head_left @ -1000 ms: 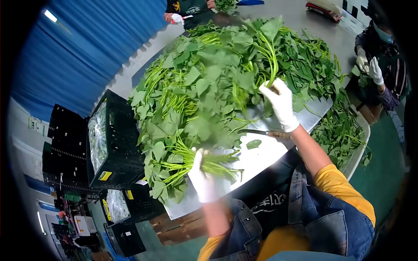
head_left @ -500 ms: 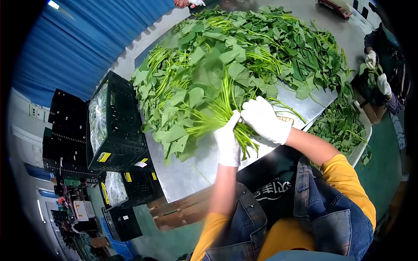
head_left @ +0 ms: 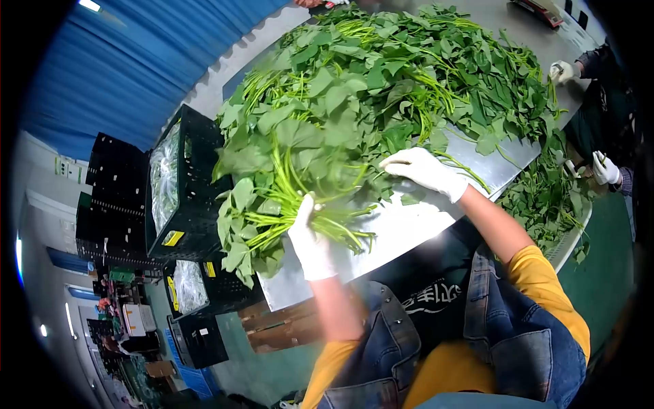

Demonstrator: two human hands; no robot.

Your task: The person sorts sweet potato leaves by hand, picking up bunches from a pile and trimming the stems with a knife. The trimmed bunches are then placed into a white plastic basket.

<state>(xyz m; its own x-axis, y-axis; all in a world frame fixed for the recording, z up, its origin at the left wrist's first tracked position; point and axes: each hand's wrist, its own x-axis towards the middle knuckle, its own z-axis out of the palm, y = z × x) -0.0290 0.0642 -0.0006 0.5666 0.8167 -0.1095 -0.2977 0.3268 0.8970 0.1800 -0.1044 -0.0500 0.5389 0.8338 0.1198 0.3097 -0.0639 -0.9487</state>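
Observation:
My left hand [head_left: 312, 244], in a white glove, is closed round a bunch of sweet potato greens [head_left: 283, 215] above the near left part of the metal table [head_left: 289, 292]. The leaves point up and left, and the cut stem ends fan out to the right. To its right, my gloved right hand [head_left: 428, 174] hovers low over the table, fingers stretched toward the leaves and apart from the bunch. Nothing shows in its fingers. A large heap of the same greens [head_left: 402, 75] covers the far side of the table.
Dark plastic crates [head_left: 194, 184] with clear bags stand against the table's left side. A white basket of greens [head_left: 575, 235] is at the right. There, a co-worker's gloved hands [head_left: 605, 169] are near the leaves. A red-edged object [head_left: 538, 12] lies at the far right.
My left hand has moved left with the bunch, away from my right hand. My right hand has come off the stems, its fingers now straighter. The co-worker's hands have moved apart.

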